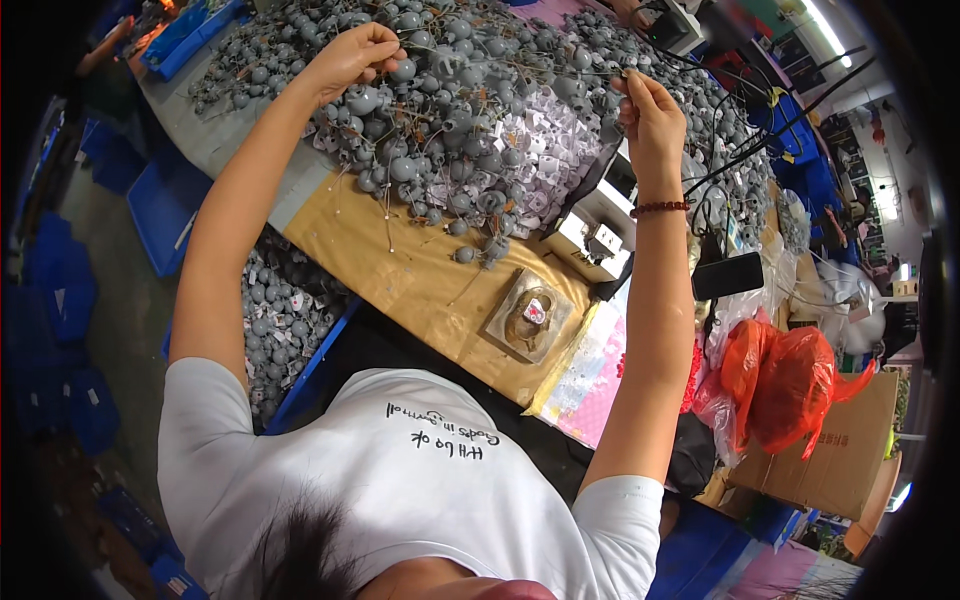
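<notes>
Both arms reach out over a big heap of small grey balls (405, 168) with thin stems on the table. At the heap's left, my left hand (352, 62) is closed in a pinch. My right hand (652, 112), with a dark beaded bracelet on its wrist, pinches too, above the heap's right side. A thin pale strand (510, 62) seems to run from one hand to the other; its ends are hidden in the fingers. Small white pieces with red marks (545, 150) lie among the balls. A square metal block (530, 314) holds one such piece in its hollow.
A white boxy device (590, 235) stands right of the heap, with a black phone (728, 275) and cables beyond my right forearm. Red plastic bags (785, 385) rest by a cardboard box (830, 450). A blue bin (310, 365) of grey balls sits below my left arm.
</notes>
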Tool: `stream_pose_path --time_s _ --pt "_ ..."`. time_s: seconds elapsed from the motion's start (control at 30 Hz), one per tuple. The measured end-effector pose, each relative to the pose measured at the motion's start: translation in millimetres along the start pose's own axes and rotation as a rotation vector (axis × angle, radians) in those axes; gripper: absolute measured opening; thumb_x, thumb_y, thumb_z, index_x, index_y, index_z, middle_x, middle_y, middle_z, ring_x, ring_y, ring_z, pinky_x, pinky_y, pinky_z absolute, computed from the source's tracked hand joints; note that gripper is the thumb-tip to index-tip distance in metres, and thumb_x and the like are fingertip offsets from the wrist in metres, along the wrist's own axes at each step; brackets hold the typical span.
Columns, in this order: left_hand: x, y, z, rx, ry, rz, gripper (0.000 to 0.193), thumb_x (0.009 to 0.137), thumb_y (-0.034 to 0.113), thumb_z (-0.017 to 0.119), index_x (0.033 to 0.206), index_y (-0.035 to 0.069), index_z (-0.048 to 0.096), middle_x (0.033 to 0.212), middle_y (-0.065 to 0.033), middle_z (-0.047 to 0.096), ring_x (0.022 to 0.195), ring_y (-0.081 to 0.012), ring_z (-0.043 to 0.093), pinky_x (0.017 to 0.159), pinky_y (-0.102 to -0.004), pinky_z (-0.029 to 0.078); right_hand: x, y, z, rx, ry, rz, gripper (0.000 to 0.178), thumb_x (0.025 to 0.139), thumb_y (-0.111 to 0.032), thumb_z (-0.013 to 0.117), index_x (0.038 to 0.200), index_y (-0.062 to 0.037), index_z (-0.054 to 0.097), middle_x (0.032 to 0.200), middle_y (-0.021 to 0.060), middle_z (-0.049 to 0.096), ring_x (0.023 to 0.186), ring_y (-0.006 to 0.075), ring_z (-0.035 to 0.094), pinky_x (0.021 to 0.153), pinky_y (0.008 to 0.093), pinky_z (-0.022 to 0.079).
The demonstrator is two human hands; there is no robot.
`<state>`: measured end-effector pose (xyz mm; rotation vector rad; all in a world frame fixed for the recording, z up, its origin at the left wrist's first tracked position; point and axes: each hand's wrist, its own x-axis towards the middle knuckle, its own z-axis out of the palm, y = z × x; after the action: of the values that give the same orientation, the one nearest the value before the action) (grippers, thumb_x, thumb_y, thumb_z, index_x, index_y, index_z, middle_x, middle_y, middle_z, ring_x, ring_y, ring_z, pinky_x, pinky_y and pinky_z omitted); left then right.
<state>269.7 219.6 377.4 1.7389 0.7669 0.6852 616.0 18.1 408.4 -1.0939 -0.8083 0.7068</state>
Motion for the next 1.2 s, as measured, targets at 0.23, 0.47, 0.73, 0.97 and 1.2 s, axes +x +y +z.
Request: stream_pose_path --time_s 0.23,0.47,0.73,0.97,1.2 --pt "3 -13 4 0.057 -0.051 -0.074 0.018 0.099 0.024 0.060 0.109 0.010 0.060 0.104 0.0010 0.067 0.085 -0.0017 0.059 0.061 -0.0169 0.039 9 -13 16 0.066 -0.037 0.021 0.020 0.095 -0.013 0.066 0.108 0.0020 0.067 0.095 0.0104 0.073 0.064 0.0063 0.053 0.056 0.0180 0.043" --pt "-3 -16 7 0.081 -0.077 -0.065 0.034 0.100 0.026 0.057 0.128 0.007 0.060 0.111 -0.0020 0.065 0.089 -0.0061 0.061 0.062 -0.0176 0.042 19 -25 29 0.167 -0.062 0.008 0.018 0.095 -0.013 0.067 0.107 0.0009 0.067 0.094 0.0114 0.073 0.064 0.0072 0.057 0.055 0.0166 0.047" --pt "-31 -22 98 -0.289 -0.705 -0.400 0.088 0.096 0.070 0.037 0.154 0.005 0.027 0.139 -0.0220 0.051 0.094 -0.0240 0.066 0.078 -0.0368 0.059 33 -52 66 0.213 -0.244 -0.012 0.018 0.096 -0.010 0.065 0.108 0.0027 0.067 0.097 0.0141 0.072 0.070 0.0109 0.060 0.060 0.0188 0.050" --pt "-17 -15 173 -1.303 -0.567 -0.194 0.071 0.098 0.053 0.050 0.146 0.005 0.035 0.135 -0.0236 0.054 0.114 -0.0312 0.064 0.072 -0.0340 0.064 28 -67 80 0.265 -0.341 -0.059 0.022 0.099 -0.012 0.060 0.115 0.0032 0.064 0.102 0.0134 0.071 0.070 0.0101 0.058 0.058 0.0195 0.046" --pt "1 -13 128 -1.272 -0.495 -0.056 0.041 0.100 0.033 0.057 0.132 0.007 0.052 0.133 -0.0181 0.058 0.119 -0.0272 0.062 0.088 -0.0355 0.059 32 -52 12 0.245 -0.131 0.058 0.026 0.098 -0.011 0.060 0.120 0.0023 0.058 0.107 0.0103 0.067 0.069 0.0074 0.051 0.053 0.0169 0.042"
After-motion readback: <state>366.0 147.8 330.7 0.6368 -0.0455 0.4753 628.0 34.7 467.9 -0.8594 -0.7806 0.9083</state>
